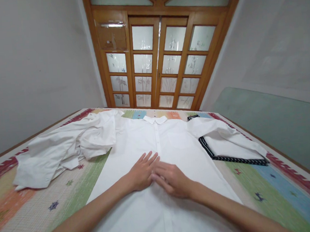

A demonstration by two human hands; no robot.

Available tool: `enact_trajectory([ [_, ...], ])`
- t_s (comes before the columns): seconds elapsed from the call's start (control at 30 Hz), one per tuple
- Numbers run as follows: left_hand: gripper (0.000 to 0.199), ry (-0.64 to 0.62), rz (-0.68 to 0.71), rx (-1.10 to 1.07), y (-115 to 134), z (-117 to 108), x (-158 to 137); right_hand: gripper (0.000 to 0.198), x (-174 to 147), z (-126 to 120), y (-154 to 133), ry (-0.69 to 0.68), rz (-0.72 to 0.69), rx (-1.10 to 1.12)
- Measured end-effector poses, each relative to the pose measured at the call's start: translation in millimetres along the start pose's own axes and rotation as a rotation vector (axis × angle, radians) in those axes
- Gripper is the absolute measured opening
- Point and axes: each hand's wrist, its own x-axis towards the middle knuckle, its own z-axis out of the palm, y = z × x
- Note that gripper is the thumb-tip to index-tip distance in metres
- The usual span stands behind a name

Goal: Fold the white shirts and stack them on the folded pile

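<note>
A white collared shirt [135, 139] lies spread front side up, its collar at the far end and its button placket running down the middle. My left hand [143, 172] rests on the shirt beside the placket, fingers stretched out and a little apart. Against its fingertips, over the placket, my right hand [172, 179] is closed with fingers bent and thumb drawn in. Whatever lies between the right fingers is hidden. One long sleeve [215, 127] reaches out to the right, over a folded white cloth with black patterned edging [235, 158].
A crumpled white garment [63, 148] lies on the left. Beneath everything is a colourful striped, patterned cover [70, 194]. A pale green panel [276, 120] stands along the right side. Beyond the far edge are wooden doors with glass panes [157, 62].
</note>
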Motion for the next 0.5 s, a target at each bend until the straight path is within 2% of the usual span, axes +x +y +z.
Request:
enact_trajectory([
  [0.07,0.05,0.016,0.007,-0.014,1.0,-0.1,0.7,0.03,22.5,-7.7,20.0,0.133,0.071,-0.007],
  [0.17,0.046,0.05,-0.014,-0.034,2.7,-1.1,1.4,0.031,54.9,-12.1,57.2,0.218,0.19,-0.041],
  [0.33,0.05,0.064,-0.054,-0.047,3.4,-1.1,0.2,0.047,89.7,7.7,119.5,0.178,0.421,-0.197],
  [0.4,0.047,0.11,-0.079,-0.048,3.3,0.0,-0.8,0.052,96.9,18.0,137.2,0.169,0.515,-0.251],
  [0.5,0.042,0.221,-0.121,-0.072,3.3,1.4,-2.0,0.059,102.6,27.7,151.4,0.061,0.653,-0.277],
])
